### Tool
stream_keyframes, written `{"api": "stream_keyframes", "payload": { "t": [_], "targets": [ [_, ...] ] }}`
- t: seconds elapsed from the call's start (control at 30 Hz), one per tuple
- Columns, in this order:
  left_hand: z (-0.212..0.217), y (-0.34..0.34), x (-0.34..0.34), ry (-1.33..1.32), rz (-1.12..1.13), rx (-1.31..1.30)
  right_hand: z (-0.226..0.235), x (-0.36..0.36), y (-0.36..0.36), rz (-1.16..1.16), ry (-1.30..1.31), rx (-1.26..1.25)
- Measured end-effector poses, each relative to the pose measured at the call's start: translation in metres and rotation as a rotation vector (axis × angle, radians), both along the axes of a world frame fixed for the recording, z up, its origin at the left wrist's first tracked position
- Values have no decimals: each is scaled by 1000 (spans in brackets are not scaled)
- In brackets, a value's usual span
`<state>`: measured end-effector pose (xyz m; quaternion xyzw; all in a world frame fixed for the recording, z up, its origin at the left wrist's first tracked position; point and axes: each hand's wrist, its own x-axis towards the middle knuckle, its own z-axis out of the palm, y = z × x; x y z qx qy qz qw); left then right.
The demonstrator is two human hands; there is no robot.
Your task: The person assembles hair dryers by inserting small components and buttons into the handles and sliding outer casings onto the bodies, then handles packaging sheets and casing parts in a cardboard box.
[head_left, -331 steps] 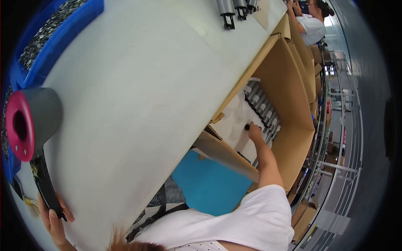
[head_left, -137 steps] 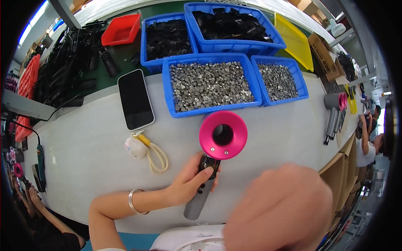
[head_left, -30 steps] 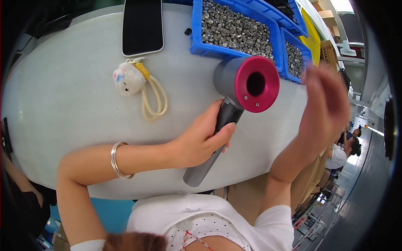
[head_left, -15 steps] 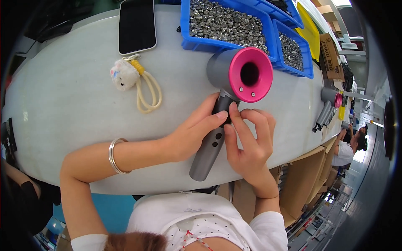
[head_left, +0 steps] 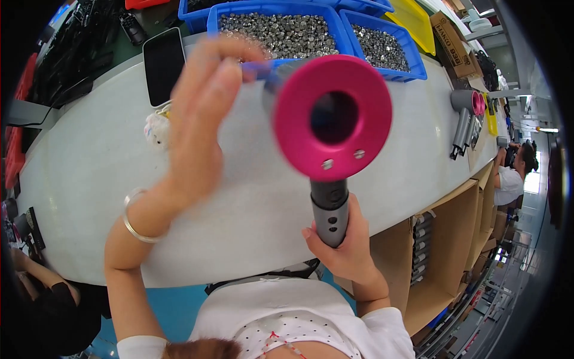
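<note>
My right hand (head_left: pixel 344 254) grips the grey handle of a hair dryer (head_left: pixel 330 119) and holds it upright, close to the camera. Its pink ring-shaped head faces me, with a dark hole in the middle. My left hand (head_left: pixel 203 113) is raised beside the back of that head, blurred, fingers loosely spread near the grey barrel; I cannot tell whether it touches it. A silver bangle (head_left: pixel 136 224) sits on my left wrist.
Blue bins of small metal parts (head_left: pixel 281 27) line the far side of the white table (head_left: pixel 89 173). A black phone (head_left: pixel 164 63) and a small white charm with a yellow cord (head_left: pixel 156 127) lie at left. More hair dryers (head_left: pixel 466 116) lie at right, near another person (head_left: pixel 514 170). Cardboard boxes stand below right.
The hair dryer has been lifted off the table and turned upright toward the camera. It passed from my left hand's grip to my right hand; my left hand rose beside the head.
</note>
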<state>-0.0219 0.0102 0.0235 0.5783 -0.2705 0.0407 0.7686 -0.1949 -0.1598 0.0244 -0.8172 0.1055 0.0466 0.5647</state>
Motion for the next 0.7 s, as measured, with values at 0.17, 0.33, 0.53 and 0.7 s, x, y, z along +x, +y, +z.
{"api": "stream_keyframes", "payload": {
  "t": [0.17, 0.33, 0.53, 0.7],
  "targets": [
    [63, -4, 24, -201, -529, 427, 13, 6, 1, 234, 42, 99],
    [44, -11, 4, -51, -602, 36, 21, 21, -7, 410, 494, 783],
    [34, -6, 13, 29, -540, 264, 2, 37, 22, 152, -160, -1],
    [23, -2, 19, 54, -460, 79, 4, 52, 19, 289, 126, 309]
  ]
}}
